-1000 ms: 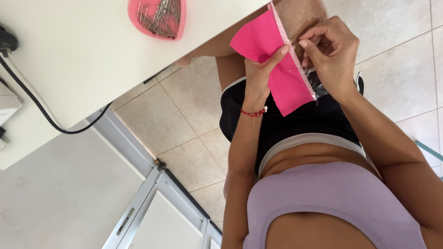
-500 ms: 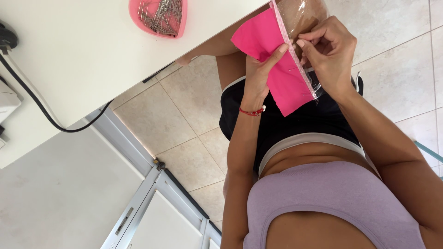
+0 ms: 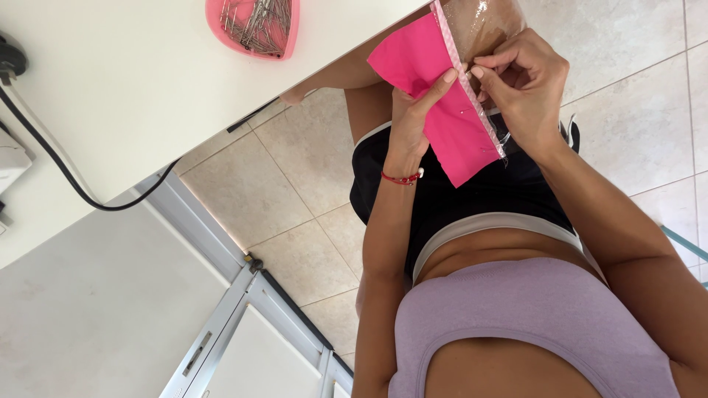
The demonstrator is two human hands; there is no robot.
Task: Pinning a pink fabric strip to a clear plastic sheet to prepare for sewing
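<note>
Fingers (image 3: 451, 76) of left hand (image 3: 413, 118) pinching pink fabric (image 3: 435, 96) — right hand (image 3: 520, 85) fingers pressed together on its checked trim (image 3: 472, 103)

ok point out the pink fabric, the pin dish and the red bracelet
pink fabric (image 3: 435, 103), head view, on its flat middle
pin dish (image 3: 254, 26), head view, on the pins heaped inside it
red bracelet (image 3: 402, 178), head view, on the band across the left wrist

We see a bright pink fabric piece (image 3: 435, 103) held up over the lap, tilted, its right edge lined with a pale pink strip (image 3: 472, 96) joined to clear plastic film (image 3: 483, 26), with pins stuck along that seam.
</note>
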